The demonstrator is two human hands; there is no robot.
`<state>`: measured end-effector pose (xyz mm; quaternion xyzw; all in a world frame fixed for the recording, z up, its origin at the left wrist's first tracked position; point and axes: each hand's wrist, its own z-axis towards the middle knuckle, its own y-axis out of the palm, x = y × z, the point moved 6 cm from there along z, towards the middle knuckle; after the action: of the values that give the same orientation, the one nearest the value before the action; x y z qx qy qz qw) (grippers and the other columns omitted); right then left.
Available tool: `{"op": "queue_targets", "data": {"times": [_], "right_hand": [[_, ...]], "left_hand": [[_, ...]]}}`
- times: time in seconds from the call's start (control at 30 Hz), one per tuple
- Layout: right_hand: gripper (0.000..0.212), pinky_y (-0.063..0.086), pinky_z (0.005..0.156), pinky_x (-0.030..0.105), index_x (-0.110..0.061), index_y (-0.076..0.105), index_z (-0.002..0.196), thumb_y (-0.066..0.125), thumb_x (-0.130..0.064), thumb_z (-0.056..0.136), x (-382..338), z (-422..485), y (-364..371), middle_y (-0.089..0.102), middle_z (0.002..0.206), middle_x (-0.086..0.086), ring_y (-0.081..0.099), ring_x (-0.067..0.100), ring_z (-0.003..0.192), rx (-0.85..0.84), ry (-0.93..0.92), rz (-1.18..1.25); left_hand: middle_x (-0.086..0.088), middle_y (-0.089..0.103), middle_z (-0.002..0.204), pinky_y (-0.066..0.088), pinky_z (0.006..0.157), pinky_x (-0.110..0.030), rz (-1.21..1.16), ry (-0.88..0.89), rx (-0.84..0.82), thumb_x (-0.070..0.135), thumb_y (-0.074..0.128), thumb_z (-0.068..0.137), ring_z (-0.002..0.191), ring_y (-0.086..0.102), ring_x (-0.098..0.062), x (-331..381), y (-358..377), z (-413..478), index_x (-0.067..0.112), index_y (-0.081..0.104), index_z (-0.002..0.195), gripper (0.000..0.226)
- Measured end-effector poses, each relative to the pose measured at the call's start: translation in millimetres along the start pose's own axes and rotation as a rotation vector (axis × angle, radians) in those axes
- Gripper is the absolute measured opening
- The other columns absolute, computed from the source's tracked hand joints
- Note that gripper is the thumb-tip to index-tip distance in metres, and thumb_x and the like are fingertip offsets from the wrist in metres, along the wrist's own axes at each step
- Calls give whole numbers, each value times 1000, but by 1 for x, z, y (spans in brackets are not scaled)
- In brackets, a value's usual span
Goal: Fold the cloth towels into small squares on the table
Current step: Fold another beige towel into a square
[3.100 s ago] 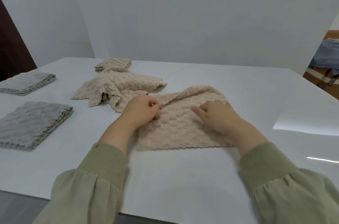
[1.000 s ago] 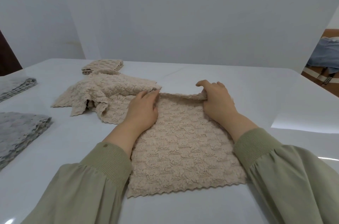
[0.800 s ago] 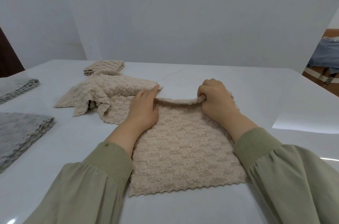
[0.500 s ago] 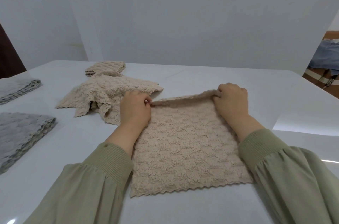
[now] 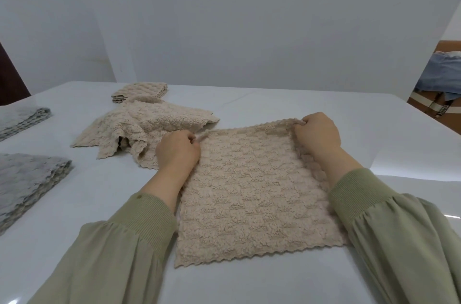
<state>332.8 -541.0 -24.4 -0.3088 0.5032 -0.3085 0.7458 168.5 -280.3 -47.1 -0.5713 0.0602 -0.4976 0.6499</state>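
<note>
White counter (image 5: 262, 109) fills the lower view, backed by pale wall panels. Spread flat on it in front of the person lies a beige textured towel (image 5: 252, 194), its scalloped near edge toward the camera. Left of that, a rumpled beige towel (image 5: 147, 126) lies unfolded, its near edge just beside the left wrist. Two stacks of folded grey towels sit at the left edge: the nearer grey stack (image 5: 25, 179) and the farther grey stack (image 5: 22, 119). A small folded beige towel (image 5: 139, 90) rests beyond the rumpled one. Olive sleeves (image 5: 129, 236) cover both forearms. The left hand (image 5: 178, 150) is closed on the flat towel's far left corner; the right hand (image 5: 316, 133) pinches its far right corner, the far edge raised slightly between them.
</note>
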Motion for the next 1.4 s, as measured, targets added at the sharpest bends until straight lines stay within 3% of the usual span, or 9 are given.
{"op": "queue_targets", "data": {"times": [0.1,0.2,0.33,0.5,0.7,0.9,1.17,1.27,1.4], "right_hand": [[41,27,46,23,-14,37,51,55,-15,88,1,5,-3,38,46,4,34,19,42,-89,55,187],[41,32,39,20,-8,47,51,54,-16,90,0,2,-5,46,43,6,37,18,35,-186,119,328],[19,50,43,21,0,65,86,53,-12,95,0,-8,5,66,68,12,61,13,44,-336,255,718],[19,51,85,24,-12,69,106,58,-17,91,-19,1,-14,69,101,1,63,11,93,-4,-3,891],[18,43,66,12,-13,69,89,52,-8,89,-3,-20,-1,68,85,3,58,10,74,136,38,682],[29,36,55,6,-14,66,94,45,2,82,8,-51,-25,56,74,-5,52,-3,57,205,42,601],[34,43,78,26,-16,68,100,45,-2,80,22,-88,-50,66,101,2,58,17,88,92,68,403],[40,44,89,31,-16,60,119,45,-5,84,26,-95,-37,60,121,6,55,25,109,-134,44,39],[36,43,89,32,-15,63,114,43,-6,86,27,-92,-32,61,120,8,56,27,109,-120,41,13]], "left_hand": [[8,59,69,37,55,-25,-280,-43,147,25,55,92,64,54,-15,1,-17,-5,15,70,92,18],[6,68,67,54,65,-34,-554,-113,107,21,56,92,63,64,-23,-1,-18,-8,18,70,87,16],[5,72,75,56,69,-30,-839,-192,7,11,56,91,70,69,-13,-3,-8,-7,12,70,96,15],[12,66,105,46,88,-21,-984,-34,45,19,53,93,103,59,-2,14,-23,-8,21,67,110,21],[-1,73,94,51,93,-39,-1148,-223,-87,23,61,88,95,66,-18,6,-11,-24,16,73,91,15],[-4,69,77,54,79,-35,-1106,-292,-85,8,70,82,81,63,-25,-2,-21,-38,15,72,75,9],[9,63,60,43,56,-24,-870,-193,-247,2,53,87,62,52,-13,-8,-43,-72,23,75,75,33],[3,71,75,48,63,-27,-563,-38,-305,11,59,86,67,58,-16,-7,-46,-85,24,75,74,24],[3,71,74,52,66,-28,-502,17,-308,15,68,84,54,59,-9,-6,-46,-86,23,74,76,13]]}}
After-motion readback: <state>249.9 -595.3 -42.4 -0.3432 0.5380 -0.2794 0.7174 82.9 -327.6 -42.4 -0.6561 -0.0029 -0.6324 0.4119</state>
